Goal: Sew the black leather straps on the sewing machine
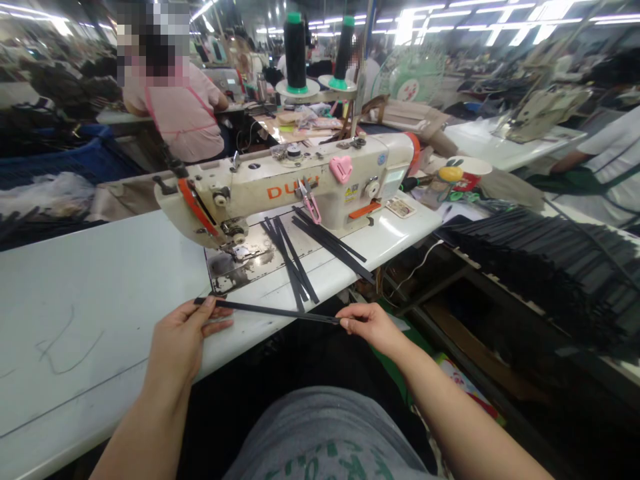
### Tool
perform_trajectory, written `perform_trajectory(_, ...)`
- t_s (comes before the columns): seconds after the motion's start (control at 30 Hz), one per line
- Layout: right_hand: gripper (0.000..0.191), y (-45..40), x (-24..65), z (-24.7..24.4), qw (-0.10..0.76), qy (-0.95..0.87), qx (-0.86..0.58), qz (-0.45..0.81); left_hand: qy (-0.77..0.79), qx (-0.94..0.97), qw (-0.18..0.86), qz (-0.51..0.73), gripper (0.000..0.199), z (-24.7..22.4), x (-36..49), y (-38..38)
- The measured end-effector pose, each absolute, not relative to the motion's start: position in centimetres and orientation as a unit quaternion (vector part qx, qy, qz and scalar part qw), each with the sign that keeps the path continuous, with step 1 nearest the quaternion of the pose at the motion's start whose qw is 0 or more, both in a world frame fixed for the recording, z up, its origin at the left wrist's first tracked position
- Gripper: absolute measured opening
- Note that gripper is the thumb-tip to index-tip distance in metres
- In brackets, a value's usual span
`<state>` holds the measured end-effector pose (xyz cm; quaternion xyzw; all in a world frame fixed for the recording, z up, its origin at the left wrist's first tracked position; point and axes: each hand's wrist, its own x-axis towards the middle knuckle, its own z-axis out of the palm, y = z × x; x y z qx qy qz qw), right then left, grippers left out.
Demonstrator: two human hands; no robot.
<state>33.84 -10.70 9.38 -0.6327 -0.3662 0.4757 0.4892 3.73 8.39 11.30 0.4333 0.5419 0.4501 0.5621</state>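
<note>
A narrow black fabric strip (275,311) is stretched between my hands along the front edge of the sewing table (115,280). My left hand (187,327) pinches its left end between thumb and fingers, just in front of the needle plate. At the strip's right end, my right hand (370,325) grips with thumb and fingertips, out past the table edge. Behind the strip stands a white sewing machine (330,180) with orange trim. Several loose black strips (290,260) lie on its bed, and more black strips (333,243) rest beside them to the right.
Pink-handled thread snips (310,200) and a pink heart-shaped piece (341,169) are on the machine arm. Black thread cones (296,53) rise behind it. A large pile of black strips (550,267) fills a rack at right. A person (180,113) in pink sits beyond the machine.
</note>
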Motion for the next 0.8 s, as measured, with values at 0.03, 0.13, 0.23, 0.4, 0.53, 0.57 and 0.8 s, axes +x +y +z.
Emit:
perform_trajectory(0.03, 0.02, -10.68, 33.85, 9.39, 0.489, -0.365, -0.633, 0.476, 0.542, 0.432, 0.564, 0.449, 0.041, 11.28, 3.7, 8.39)
perform_trajectory(0.13, 0.02, -10.62, 33.87, 9.39, 0.489, -0.363, -0.634, 0.477, 0.54, 0.431, 0.568, 0.448, 0.041, 11.37, 3.71, 8.35)
perform_trajectory(0.23, 0.021, -10.55, 33.9, 9.31, 0.488, -0.362, -0.635, 0.477, 0.539, 0.431, 0.569, 0.448, 0.039, 11.62, 3.8, 8.31)
perform_trajectory(0.4, 0.022, -10.49, 33.91, 9.19, 0.489, -0.361, -0.636, 0.476, 0.542, 0.433, 0.566, 0.445, 0.038, 11.83, 3.86, 8.32)
perform_trajectory(0.53, 0.023, -10.53, 33.86, 9.23, 0.489, -0.363, -0.635, 0.475, 0.54, 0.434, 0.569, 0.443, 0.04, 11.81, 3.82, 8.3)
perform_trajectory(0.57, 0.024, -10.55, 33.85, 9.23, 0.488, -0.364, -0.635, 0.475, 0.539, 0.435, 0.57, 0.443, 0.04, 11.79, 3.82, 8.3)
perform_trajectory(0.8, 0.03, -10.6, 34.05, 8.79, 0.481, -0.372, -0.633, 0.479, 0.536, 0.435, 0.573, 0.442, 0.039, 11.48, 3.99, 8.44)
